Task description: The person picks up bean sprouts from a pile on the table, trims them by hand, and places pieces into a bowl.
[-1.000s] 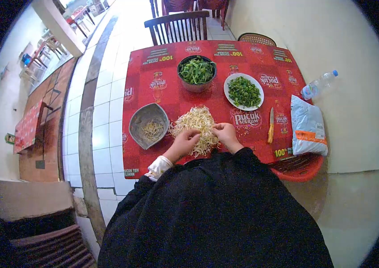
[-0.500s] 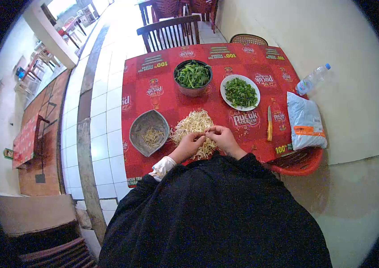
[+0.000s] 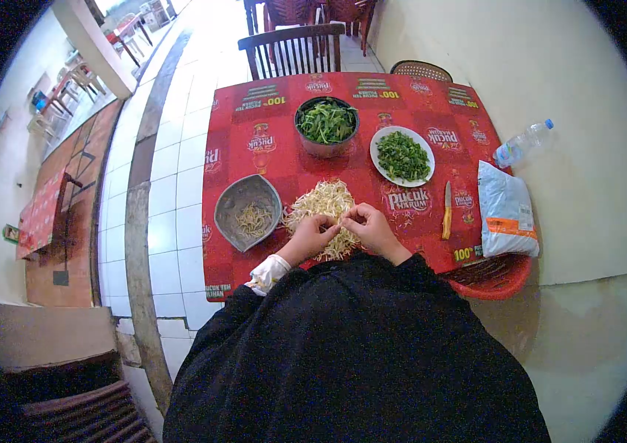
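A heap of pale bean sprouts (image 3: 322, 201) lies on the red tablecloth close to my body. Over its near side, my left hand (image 3: 313, 238) and my right hand (image 3: 369, 227) meet with fingertips pinched close together. Between them seems to be a bean sprout, too small to see clearly. Left of the heap stands a grey bowl (image 3: 226, 203) with a small pile of sprouts on its bottom. A dark pot of green leaves (image 3: 326, 122) is beyond the heap, and a white plate (image 3: 381, 165) of chopped greens (image 3: 403, 155) is to its right.
A yellow-handled knife (image 3: 447, 214) lies on the right of the table. Beside it are a white and orange plastic package (image 3: 507, 210) and a water bottle (image 3: 524, 143) by the wall. A red plastic chair (image 3: 494, 279) is tucked at the near right corner; a wooden chair (image 3: 291, 50) stands opposite.
The camera view has shifted slightly, so the table appears a little to the right. Both hands stay pinched together over the sprouts, with only small finger movement.
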A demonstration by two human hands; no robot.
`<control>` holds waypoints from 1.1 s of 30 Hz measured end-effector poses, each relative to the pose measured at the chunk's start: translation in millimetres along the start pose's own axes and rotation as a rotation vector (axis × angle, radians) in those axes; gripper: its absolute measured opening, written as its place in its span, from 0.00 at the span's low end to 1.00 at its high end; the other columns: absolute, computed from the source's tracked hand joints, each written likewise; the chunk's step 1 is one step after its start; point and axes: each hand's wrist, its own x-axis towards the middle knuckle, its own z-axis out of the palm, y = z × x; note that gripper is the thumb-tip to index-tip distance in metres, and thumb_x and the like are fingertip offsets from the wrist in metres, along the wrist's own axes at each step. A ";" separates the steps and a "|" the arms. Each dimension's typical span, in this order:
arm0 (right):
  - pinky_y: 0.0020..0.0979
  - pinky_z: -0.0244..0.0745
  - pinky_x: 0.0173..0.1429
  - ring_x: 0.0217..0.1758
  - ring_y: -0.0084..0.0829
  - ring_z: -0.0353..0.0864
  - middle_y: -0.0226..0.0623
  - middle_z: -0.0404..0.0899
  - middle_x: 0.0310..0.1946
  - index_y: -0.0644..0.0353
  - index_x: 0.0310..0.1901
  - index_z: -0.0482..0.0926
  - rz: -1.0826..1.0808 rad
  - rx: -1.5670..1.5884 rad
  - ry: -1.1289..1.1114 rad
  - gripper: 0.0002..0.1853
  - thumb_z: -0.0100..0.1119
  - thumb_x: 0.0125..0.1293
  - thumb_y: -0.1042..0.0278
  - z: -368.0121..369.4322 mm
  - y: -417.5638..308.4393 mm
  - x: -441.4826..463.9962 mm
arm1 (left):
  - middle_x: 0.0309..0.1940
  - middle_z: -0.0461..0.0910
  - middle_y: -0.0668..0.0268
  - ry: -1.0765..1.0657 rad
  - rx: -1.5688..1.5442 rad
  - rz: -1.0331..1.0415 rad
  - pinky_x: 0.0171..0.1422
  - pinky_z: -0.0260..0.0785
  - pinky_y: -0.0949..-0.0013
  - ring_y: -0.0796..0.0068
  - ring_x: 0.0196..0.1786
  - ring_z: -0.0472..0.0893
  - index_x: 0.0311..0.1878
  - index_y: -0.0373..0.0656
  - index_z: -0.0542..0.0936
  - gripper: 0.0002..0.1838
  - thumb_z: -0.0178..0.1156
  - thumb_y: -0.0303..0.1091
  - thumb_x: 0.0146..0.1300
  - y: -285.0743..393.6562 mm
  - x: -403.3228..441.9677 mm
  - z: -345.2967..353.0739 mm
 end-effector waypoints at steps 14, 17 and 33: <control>0.36 0.70 0.34 0.25 0.35 0.76 0.39 0.78 0.23 0.63 0.27 0.77 0.391 -0.098 0.432 0.10 0.57 0.54 0.64 -61.7 97.7 13.9 | 0.22 0.78 0.65 0.455 -0.062 -0.180 0.30 0.67 0.72 0.77 0.25 0.75 0.31 0.33 0.78 0.17 0.59 0.43 0.58 -48.4 -14.1 -52.6; 0.39 0.72 0.39 0.33 0.43 0.78 0.45 0.79 0.31 0.63 0.31 0.78 0.283 -0.378 0.514 0.07 0.58 0.48 0.74 -64.7 93.3 6.5 | 0.20 0.74 0.69 0.482 -0.333 -0.351 0.25 0.62 0.76 0.81 0.22 0.71 0.32 0.36 0.77 0.16 0.57 0.43 0.60 -70.2 -25.0 -79.6; 0.43 0.73 0.39 0.32 0.47 0.78 0.48 0.79 0.26 0.61 0.24 0.79 0.152 -0.435 0.072 0.07 0.58 0.45 0.68 8.9 53.3 4.0 | 0.43 0.76 0.64 0.531 -0.535 -0.353 0.35 0.69 0.76 0.77 0.36 0.77 0.58 0.35 0.66 0.25 0.57 0.37 0.61 -65.2 -40.3 -69.9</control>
